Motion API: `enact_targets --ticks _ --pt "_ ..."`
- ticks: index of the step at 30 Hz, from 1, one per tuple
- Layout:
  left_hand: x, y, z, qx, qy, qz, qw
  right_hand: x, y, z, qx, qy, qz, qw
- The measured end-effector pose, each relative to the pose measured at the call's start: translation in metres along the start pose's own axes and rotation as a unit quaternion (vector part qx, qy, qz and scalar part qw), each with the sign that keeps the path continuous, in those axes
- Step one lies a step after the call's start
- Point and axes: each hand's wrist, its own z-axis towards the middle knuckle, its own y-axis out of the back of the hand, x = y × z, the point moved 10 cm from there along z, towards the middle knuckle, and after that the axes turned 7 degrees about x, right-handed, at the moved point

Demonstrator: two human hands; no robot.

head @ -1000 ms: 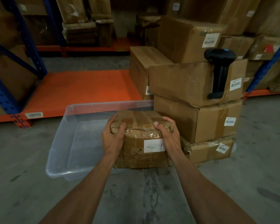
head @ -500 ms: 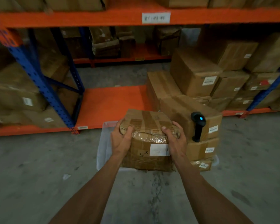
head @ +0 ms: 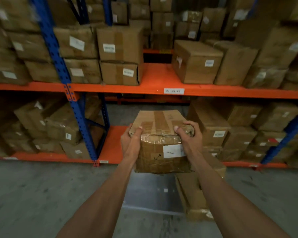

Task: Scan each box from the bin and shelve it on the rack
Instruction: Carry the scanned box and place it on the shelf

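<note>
A taped brown cardboard box with a white label on its near face is held up in front of me. My left hand grips its left top corner and my right hand grips its right top corner. The box hangs in the air before the rack, below the orange middle shelf, which has a bare gap between stacked boxes. The clear plastic bin lies on the floor beneath my arms, partly hidden. The scanner is out of sight.
Blue uprights and orange beams frame the rack. Labelled cartons fill the shelves left and right of the gap. A stack of cartons stands on the concrete floor beside the bin, under my right forearm.
The view has risen from the bin to the upper shelves. Both hands have lifted the box higher toward the middle shelf. The scanner on the floor stack has left the view.
</note>
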Motion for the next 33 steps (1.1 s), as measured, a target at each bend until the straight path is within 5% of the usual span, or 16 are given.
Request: enact_targets --ticks 10,24,33 --pt "-0.165 -0.001 0.011 -0.02 -0.155 0.0 0.988 0.124 0.015 0.03 -0.028 0.084 0.054 0.995" --pt "-0.214 -0.02 0.122 0.024 -0.191 -0.024 0.981 0.175 -0.017 0.131 -0.04 0.123 0.061 0.99" --pt "-0.328 -0.043 0.219 0.062 -0.299 -0.066 0.95 0.277 -0.026 0.217 -0.103 0.232 0.055 0.966"
